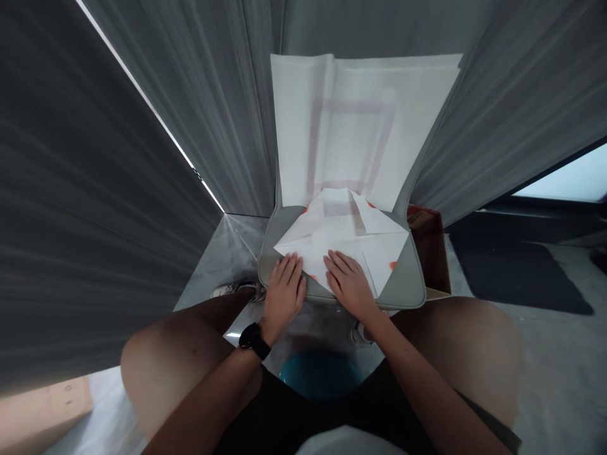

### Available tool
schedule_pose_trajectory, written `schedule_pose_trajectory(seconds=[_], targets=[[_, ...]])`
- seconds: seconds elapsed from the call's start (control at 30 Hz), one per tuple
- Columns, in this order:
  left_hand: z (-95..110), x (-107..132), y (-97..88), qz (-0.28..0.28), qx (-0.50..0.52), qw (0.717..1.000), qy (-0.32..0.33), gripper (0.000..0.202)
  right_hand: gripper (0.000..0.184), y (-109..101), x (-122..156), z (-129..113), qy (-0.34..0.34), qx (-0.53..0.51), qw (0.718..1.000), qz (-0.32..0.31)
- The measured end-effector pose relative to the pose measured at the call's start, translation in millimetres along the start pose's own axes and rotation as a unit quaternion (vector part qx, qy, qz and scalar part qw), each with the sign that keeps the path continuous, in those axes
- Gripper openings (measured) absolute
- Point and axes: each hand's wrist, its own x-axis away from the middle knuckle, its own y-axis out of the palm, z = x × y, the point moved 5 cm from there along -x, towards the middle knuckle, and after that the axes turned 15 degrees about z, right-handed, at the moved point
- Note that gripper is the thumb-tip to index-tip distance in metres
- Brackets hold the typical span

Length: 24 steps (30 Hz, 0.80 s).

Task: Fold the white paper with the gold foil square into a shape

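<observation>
Grey draped fabric is enclosing a concrete floor, and a person is working seated before a grey padded seat. The left hand and the right hand are lying flat and apart on a folded white paper sheet, pressing without clamping it; a black wristwatch is sitting on the left wrist. The sheet is spanning the seat's middle, with its unfolded remainder rising beyond the seat's rear edge. The step in hand is judged to be smoothing a fold; the next crease would call for the palms clearing the paper. Beyond the seat's right edge, a red-lined cardboard box is standing, contents undetermined. A teal basin is showing below the seat's front edge, contents hidden.
</observation>
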Motion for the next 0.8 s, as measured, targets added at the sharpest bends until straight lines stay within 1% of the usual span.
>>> schedule_pose_trajectory(seconds=[0.1,0.2,0.27,0.33,0.43,0.5,0.63,0.73,0.8], targets=[[1.8,0.6,4.6,-0.013,-0.014,1.000,0.000,0.049,0.045,-1.4,-1.2,1.0,-0.009,0.002,1.000,-0.006],[1.2,0.5,5.4,-0.013,-0.008,1.000,-0.014,0.049,0.046,-6.4,-4.9,-7.6,-0.012,0.016,1.000,-0.010],[-0.2,-0.1,4.6,-0.014,0.000,1.000,-0.023,0.049,0.047,-9.9,-7.2,-21.4,-0.004,0.027,1.000,-0.005],[-2.6,-1.2,3.1,-0.013,0.007,1.000,-0.022,0.046,0.047,-9.6,-7.0,-40.8,-0.002,0.028,1.000,-0.008],[-7.3,-2.6,1.5,-0.013,0.021,1.000,-0.008,0.044,0.048,0.0,0.0,-68.8,-0.021,0.014,0.999,-0.038],[-10.9,-2.8,1.8,-0.015,0.028,0.999,-0.005,0.043,0.050,7.3,6.9,-77.9,-0.029,0.019,0.998,-0.052],[-13.8,-2.3,4.1,-0.015,0.022,1.000,-0.013,0.045,0.053,13.9,19.3,-77.7,-0.044,0.051,0.997,-0.049],[-11.8,-2.7,4.6,-0.019,0.010,1.000,-0.018,0.047,0.056,11.3,28.9,-73.6,-0.051,0.068,0.995,-0.047],[-9.9,-3.5,3.4,-0.021,0.002,1.000,-0.022,0.048,0.060,5.8,38.0,-71.2,-0.058,0.077,0.994,-0.051]])
